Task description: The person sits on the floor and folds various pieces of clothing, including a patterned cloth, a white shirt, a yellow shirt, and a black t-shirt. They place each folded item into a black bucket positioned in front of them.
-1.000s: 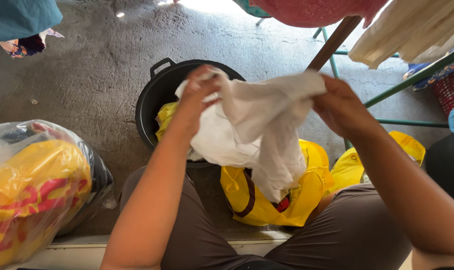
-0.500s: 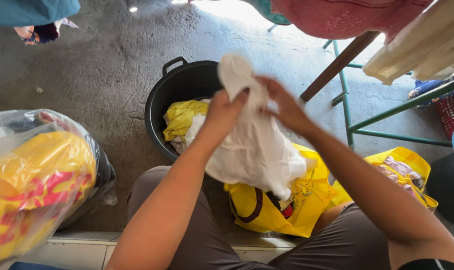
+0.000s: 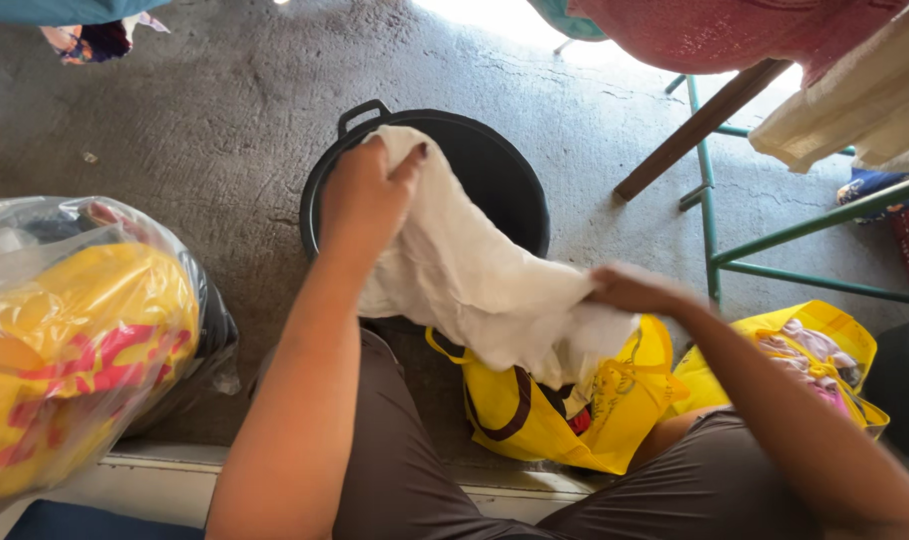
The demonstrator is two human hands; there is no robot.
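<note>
A white cloth (image 3: 479,280) is stretched between my two hands, over my lap. My left hand (image 3: 366,196) grips its upper end just above the rim of a black tub (image 3: 494,150) on the concrete floor. Lower and to the right, my right hand (image 3: 636,290) pinches the cloth's other end, a little blurred. Below the cloth a yellow bag (image 3: 549,415) with dark handles stands open between my knees. The cloth hides most of the tub's inside.
A clear plastic sack (image 3: 74,320) stuffed with yellow and red fabric sits at my left. A second yellow bag (image 3: 824,345) with pinkish clothes lies at right. Green metal rack legs (image 3: 774,240), a wooden pole (image 3: 699,125) and hanging cloths (image 3: 764,30) crowd the upper right.
My hands have moved apart and pulled the white cloth out lengthwise: the left went up over the tub, the right went down to the right.
</note>
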